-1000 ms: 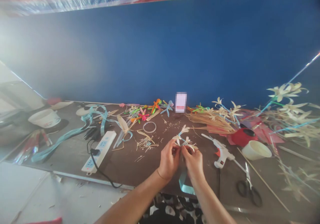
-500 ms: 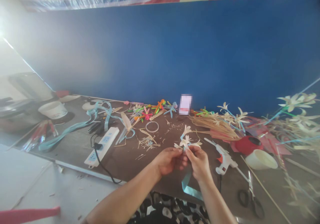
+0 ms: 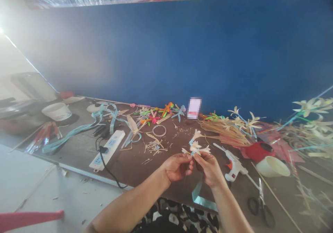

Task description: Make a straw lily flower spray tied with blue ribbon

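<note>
Close together over the table's front part, both hands pinch the stem of a spray of white handmade flowers (image 3: 197,146). My left hand (image 3: 178,167) is closed at the lower stem, its thumb and forefinger meeting there. Against the stem's right side, my right hand (image 3: 208,169) presses its thumb and fingers just under the blossoms. A light blue ribbon (image 3: 198,195) hangs below my right hand towards my lap; some blue wrapping shows on the stem. Part of the stem is hidden by the fingers.
Right of my hands lie a white glue gun (image 3: 234,165), black-handled scissors (image 3: 261,205), a cream cup (image 3: 273,166) and a red tape dispenser (image 3: 259,151). A power strip (image 3: 108,150) with a black cable is at left. Finished white flowers (image 3: 308,107) stand far right.
The flower spray has turned slightly between my fingers, its top blossom now leaning more to the right. The view has shifted a little. Both hands keep their pinch.
</note>
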